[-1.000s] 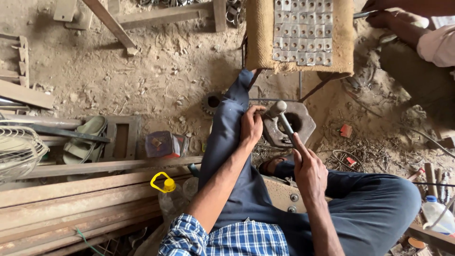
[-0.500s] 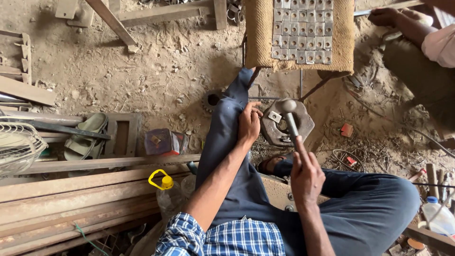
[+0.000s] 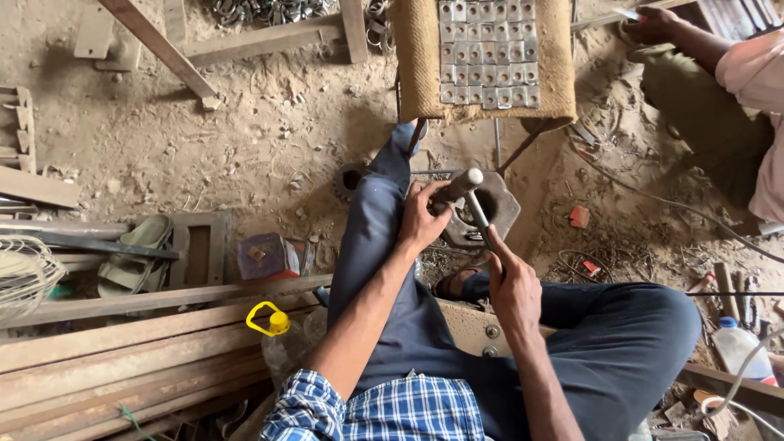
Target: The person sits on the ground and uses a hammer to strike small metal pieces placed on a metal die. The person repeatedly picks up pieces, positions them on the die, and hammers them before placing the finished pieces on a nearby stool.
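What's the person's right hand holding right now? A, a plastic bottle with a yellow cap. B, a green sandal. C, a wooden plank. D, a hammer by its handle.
D: the right hand has its grip closed on the handle of a hammer, whose metal head is raised above the heavy metal block where the left hand rests.

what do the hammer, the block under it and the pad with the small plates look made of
Hammer: grey dull metal head on a thin dark handle, probably steel, held by the right hand. Block: heavy grey metal by its dull worn faces, likely iron; the left hand rests at its edge. Pad: coarse tan woven cloth, like burlap. Small plates: shiny silvery sheet metal.
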